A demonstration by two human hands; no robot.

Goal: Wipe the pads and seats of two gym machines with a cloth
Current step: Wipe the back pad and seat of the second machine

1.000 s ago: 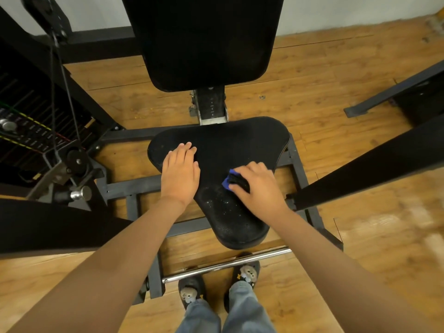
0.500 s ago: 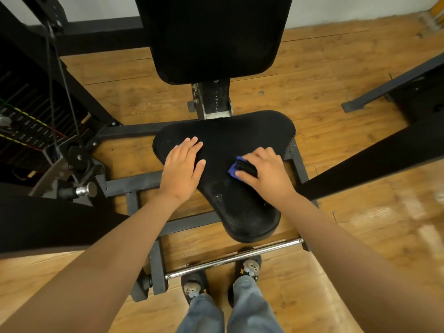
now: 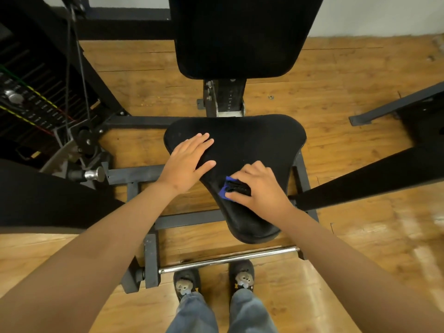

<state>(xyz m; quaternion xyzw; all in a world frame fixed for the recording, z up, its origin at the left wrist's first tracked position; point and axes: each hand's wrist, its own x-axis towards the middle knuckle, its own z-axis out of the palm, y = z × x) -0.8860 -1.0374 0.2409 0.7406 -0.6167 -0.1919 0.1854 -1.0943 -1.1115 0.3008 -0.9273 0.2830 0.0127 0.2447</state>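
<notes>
**Seat wipe: hand and cloth position**

Your right hand [image 3: 260,188] grips the blue-and-black cloth [image 3: 231,188], fingers curled over it, and presses it on the narrow lower part of the black seat [image 3: 252,145] at centre frame. Your left hand [image 3: 186,164] lies flat on the seat's upper left lobe, fingers straight and slightly spread, holding nothing. The back pad [image 3: 240,37] stands at top centre. A black padded arm [image 3: 372,179] runs in from the right edge to just beside your right wrist. Another dark pad [image 3: 48,195] fills the left edge. The weight stack [image 3: 28,104] sits upper left. A chrome bar [image 3: 228,258] lies below the seat, just above your shoes [image 3: 187,282].
</notes>
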